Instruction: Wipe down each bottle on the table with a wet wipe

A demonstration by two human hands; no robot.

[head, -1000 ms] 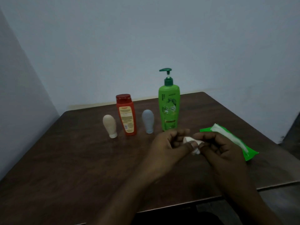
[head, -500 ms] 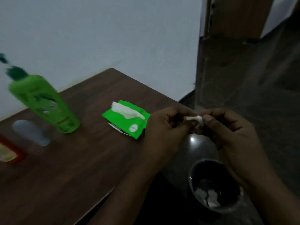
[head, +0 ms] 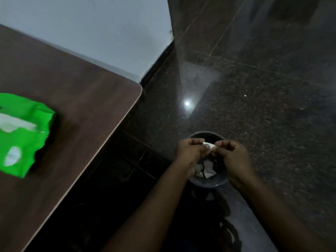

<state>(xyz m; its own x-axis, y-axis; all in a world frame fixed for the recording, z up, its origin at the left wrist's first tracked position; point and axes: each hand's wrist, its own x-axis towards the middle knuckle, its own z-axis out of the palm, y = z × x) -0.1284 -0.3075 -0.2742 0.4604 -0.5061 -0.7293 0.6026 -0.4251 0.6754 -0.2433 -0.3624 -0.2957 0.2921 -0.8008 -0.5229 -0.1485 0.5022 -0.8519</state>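
A small crumpled white wet wipe (head: 209, 144) is pinched between my left hand (head: 190, 153) and my right hand (head: 232, 155), both held right over a small dark round bin (head: 209, 183) on the floor. Several white crumpled wipes lie inside the bin. The green wet wipe pack (head: 21, 133), with a white wipe sticking out of its opening, lies on the brown table (head: 87, 99) at the left. No bottle is in view.
The table's rounded right corner ends near the white wall (head: 91, 24). Dark polished stone floor (head: 263, 88) with a light reflection fills the right side.
My view swung right and down, away from the bottles. Both hands carried the wipe off the table edge to above the bin.
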